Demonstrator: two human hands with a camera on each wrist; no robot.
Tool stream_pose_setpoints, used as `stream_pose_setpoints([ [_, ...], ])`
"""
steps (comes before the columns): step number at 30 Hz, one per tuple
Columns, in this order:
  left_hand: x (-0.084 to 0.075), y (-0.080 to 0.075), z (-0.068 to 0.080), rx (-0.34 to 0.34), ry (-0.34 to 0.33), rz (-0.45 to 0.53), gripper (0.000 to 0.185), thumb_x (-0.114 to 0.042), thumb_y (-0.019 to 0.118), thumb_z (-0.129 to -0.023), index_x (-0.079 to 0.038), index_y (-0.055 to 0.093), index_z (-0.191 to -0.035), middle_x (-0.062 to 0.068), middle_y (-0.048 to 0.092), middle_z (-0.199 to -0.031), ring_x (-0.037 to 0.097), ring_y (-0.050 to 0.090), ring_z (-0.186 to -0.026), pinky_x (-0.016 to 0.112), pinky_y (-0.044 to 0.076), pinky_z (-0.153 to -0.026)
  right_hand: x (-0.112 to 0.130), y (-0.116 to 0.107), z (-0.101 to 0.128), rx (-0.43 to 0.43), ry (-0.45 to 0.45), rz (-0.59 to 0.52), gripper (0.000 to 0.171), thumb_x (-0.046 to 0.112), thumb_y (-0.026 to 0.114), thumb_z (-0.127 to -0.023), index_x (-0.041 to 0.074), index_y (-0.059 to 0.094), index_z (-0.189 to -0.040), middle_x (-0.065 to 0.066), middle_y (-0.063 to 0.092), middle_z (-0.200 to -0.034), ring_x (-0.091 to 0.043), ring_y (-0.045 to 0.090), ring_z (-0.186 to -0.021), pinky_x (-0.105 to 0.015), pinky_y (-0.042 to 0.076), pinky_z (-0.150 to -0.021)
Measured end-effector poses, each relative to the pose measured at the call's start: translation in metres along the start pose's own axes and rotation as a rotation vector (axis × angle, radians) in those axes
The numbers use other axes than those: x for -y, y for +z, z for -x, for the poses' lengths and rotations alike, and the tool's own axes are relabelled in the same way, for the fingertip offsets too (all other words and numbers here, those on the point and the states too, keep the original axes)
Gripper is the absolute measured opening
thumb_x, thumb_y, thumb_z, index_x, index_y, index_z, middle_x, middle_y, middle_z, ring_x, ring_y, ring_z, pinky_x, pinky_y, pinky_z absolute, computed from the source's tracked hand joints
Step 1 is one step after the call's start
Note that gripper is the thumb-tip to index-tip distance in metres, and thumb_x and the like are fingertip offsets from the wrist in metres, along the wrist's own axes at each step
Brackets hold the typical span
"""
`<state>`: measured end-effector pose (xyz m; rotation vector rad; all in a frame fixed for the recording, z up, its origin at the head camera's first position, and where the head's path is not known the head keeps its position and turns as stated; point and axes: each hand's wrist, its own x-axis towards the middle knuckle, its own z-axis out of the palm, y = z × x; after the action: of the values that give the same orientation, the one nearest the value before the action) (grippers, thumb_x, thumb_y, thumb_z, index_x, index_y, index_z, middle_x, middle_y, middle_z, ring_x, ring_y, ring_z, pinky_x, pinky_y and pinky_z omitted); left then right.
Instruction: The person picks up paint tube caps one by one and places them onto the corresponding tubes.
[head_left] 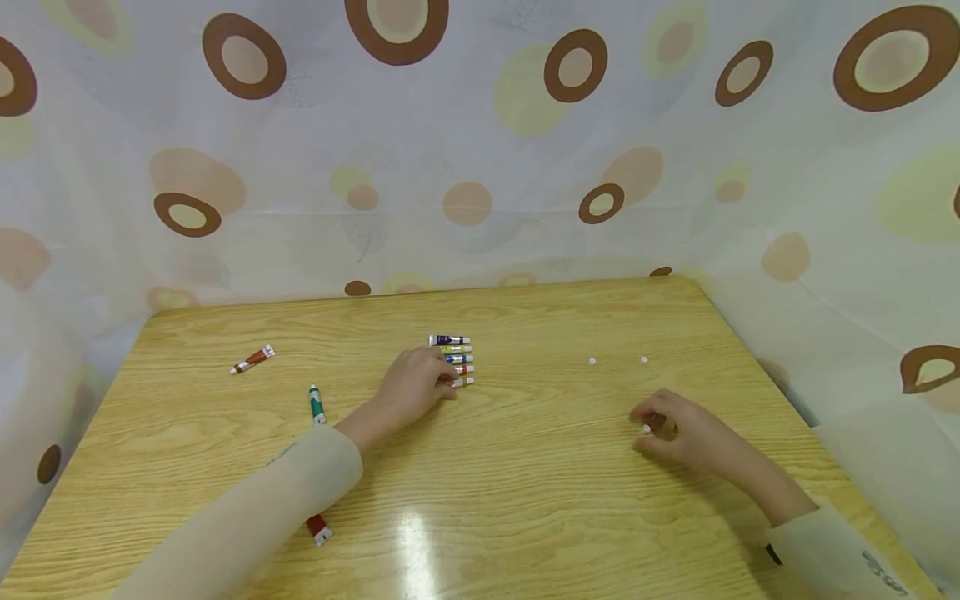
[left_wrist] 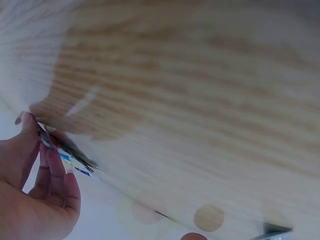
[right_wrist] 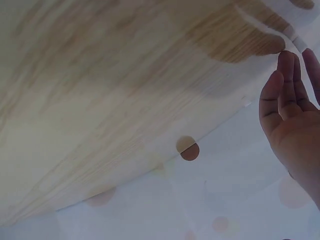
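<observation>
A row of several small paint tubes (head_left: 455, 360) lies side by side at the middle of the wooden table (head_left: 525, 500). My left hand (head_left: 448, 387) rests against the row's left end. Its thumb and fingers pinch the nearest tube (head_left: 463, 382), which juts out to the right. The left wrist view shows the left hand (left_wrist: 37, 145) with the tubes (left_wrist: 67, 152) between thumb and fingers. My right hand (head_left: 641, 425) sits at the right with fingers loosely bent around a small white cap (head_left: 647, 428) on the table. In the right wrist view that hand's fingers (right_wrist: 285, 85) look nearly straight.
Two more white caps (head_left: 592, 361) (head_left: 643, 359) lie beyond my right hand. A red-brown tube (head_left: 252, 359) and a green tube (head_left: 317, 403) lie at the left. A red tube (head_left: 318, 529) shows partly under my left sleeve. A spotted curtain (head_left: 480, 167) surrounds the table.
</observation>
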<state>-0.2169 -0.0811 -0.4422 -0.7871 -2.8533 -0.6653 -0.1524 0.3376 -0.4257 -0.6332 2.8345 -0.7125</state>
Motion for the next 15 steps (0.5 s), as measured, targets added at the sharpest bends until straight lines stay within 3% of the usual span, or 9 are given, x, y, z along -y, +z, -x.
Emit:
stream_pose_setpoints([
  [6,0.0003,0.0011,0.001,0.001,-0.007,0.002,0.017,-0.021,0.083,-0.084,-0.01,0.083,-0.097,0.003,0.074,-0.091,0.019,0.068,-0.085,0.042,0.057,-0.09,-0.0015,0.0011,-0.0016,0.042,0.039,0.001,0.018,0.013,0.073,-0.095,0.011,0.071,-0.112,0.003,0.066,-0.105,0.001,0.057,-0.09,-0.022,0.055,-0.075],
  [15,-0.0014,0.0038,-0.0019,-0.003,-0.027,-0.026,0.014,-0.02,0.082,-0.087,-0.01,0.083,-0.096,0.002,0.069,-0.086,0.015,0.064,-0.079,0.037,0.057,-0.084,0.0014,0.0064,-0.0049,0.013,0.042,-0.001,0.009,0.008,0.074,-0.092,0.012,0.073,-0.1,0.005,0.067,-0.094,0.004,0.057,-0.082,-0.021,0.053,-0.07],
])
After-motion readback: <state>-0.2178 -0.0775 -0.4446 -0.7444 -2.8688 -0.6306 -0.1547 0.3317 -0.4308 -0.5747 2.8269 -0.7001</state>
